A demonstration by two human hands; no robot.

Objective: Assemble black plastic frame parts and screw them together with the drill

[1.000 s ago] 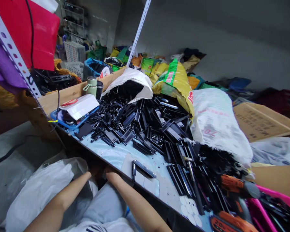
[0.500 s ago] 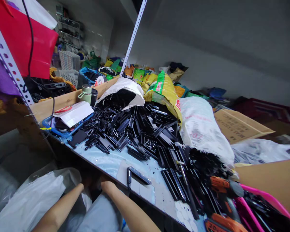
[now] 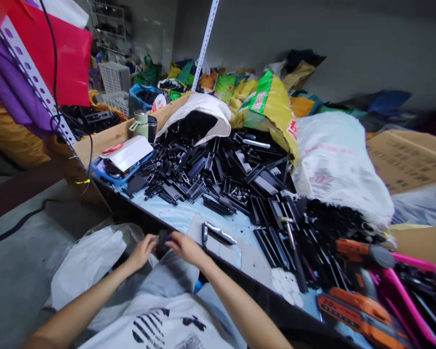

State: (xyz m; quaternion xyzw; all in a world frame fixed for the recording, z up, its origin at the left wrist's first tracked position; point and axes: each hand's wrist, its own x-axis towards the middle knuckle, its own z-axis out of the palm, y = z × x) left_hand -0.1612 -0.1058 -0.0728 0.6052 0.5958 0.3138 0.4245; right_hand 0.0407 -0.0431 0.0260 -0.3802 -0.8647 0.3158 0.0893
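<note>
Over my lap, just off the table's front edge, my left hand (image 3: 144,251) and my right hand (image 3: 184,247) are close together with fingers closed. Between their fingertips is a small dark piece (image 3: 162,239), blurred, whose kind I cannot make out. To the right of them on the table lies a black hinged metal bracket (image 3: 220,233), opened into an angle on a grey pad (image 3: 223,252). Beyond it spread heaps of black metal parts (image 3: 189,169). A hammer (image 3: 293,247) rests across the parts at the right.
An orange cordless drill (image 3: 352,252) and a pink bin (image 3: 388,295) stand at the right. Sacks, one white (image 3: 341,160) and one yellow (image 3: 272,111), lie behind the parts. A blue tray (image 3: 131,173) and a green bottle (image 3: 141,127) are at the left.
My hands have come up from below the table edge and now show, fingers together at the dark piece. The view has tilted down and shifted left. The bracket still lies on its pad.
</note>
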